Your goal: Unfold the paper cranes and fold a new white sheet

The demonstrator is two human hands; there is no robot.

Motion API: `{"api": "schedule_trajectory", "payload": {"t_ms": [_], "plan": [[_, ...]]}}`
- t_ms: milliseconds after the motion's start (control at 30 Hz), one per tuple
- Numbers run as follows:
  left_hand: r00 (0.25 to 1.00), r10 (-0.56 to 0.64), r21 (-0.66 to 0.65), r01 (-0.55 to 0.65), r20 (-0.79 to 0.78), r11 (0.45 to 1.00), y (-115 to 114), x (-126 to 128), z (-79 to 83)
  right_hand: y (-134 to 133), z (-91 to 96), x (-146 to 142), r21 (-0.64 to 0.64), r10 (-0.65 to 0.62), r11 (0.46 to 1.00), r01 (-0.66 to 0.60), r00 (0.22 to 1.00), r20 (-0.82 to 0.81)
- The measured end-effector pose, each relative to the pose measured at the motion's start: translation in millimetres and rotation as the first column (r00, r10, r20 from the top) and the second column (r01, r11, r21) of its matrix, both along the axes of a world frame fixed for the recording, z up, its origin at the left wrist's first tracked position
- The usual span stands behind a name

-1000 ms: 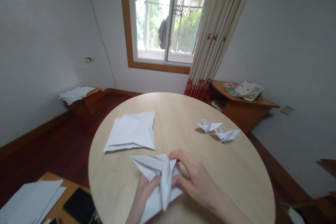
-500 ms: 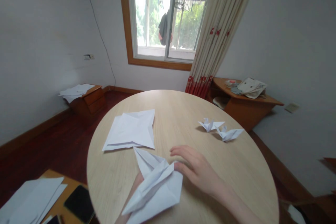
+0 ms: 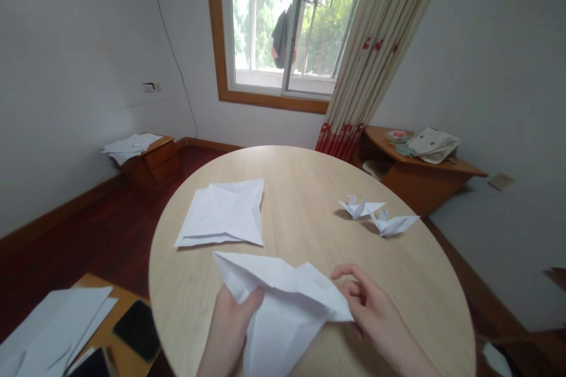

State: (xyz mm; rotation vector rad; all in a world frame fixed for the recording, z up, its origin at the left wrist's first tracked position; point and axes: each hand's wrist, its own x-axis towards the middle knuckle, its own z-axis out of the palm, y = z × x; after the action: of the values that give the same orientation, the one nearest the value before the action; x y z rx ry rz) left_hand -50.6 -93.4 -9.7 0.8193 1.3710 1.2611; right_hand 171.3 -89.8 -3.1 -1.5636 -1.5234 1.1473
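Observation:
A large, partly folded sheet of white paper (image 3: 287,300) is held up over the near part of the round table, its flaps standing loose and a pointed corner reaching left. My left hand (image 3: 232,318) grips its left side, thumb on the front and the other fingers hidden behind. At the paper's right point, my right hand (image 3: 369,306) is closed with bent fingers against the corner; part of the thumb is hidden. Two folded paper cranes (image 3: 359,207) stand toward the right side of the table. Flat white sheets (image 3: 225,212) lie beyond my left hand.
The round wooden table (image 3: 292,171) fills the middle. A side surface at lower left bears white papers (image 3: 57,324) and a dark phone (image 3: 138,330). Farther off are a small cabinet (image 3: 161,159) with papers and a corner shelf (image 3: 442,174) with a cloth bag.
The paper has been turned and opened out, so a wide flap now faces me. My left thumb has come to its front. My right hand has moved right with its fingers more bent.

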Motion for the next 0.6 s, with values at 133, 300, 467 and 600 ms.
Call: {"api": "schedule_trajectory", "payload": {"t_ms": [133, 300, 467, 600], "plan": [[0.964, -0.125, 0.016, 0.132, -0.233, 0.991, -8, 4, -35.8, -8, -23.9, 19, -0.21, 0.017, 0.977, -0.043, 0.992, -0.125], [0.464, 0.369, 0.42, 0.009, -0.806, 0.907, -14, 0, -71.2, -18, -46.3, 33, -0.289, 0.043, 0.954, -0.084, 0.989, -0.145], [0.228, 0.287, 0.343, 0.269, -0.93, 0.9, -20, 1, -70.7, -28, -43.6, 38, 0.026, 0.068, 0.997, -0.076, 0.974, 0.217], [0.258, -0.038, 0.156, 0.688, -0.965, 0.709, -13, 13, -60.0, -41, -36.8, 25, 0.48, -0.091, 0.83, -0.284, 0.781, 0.618]]}}
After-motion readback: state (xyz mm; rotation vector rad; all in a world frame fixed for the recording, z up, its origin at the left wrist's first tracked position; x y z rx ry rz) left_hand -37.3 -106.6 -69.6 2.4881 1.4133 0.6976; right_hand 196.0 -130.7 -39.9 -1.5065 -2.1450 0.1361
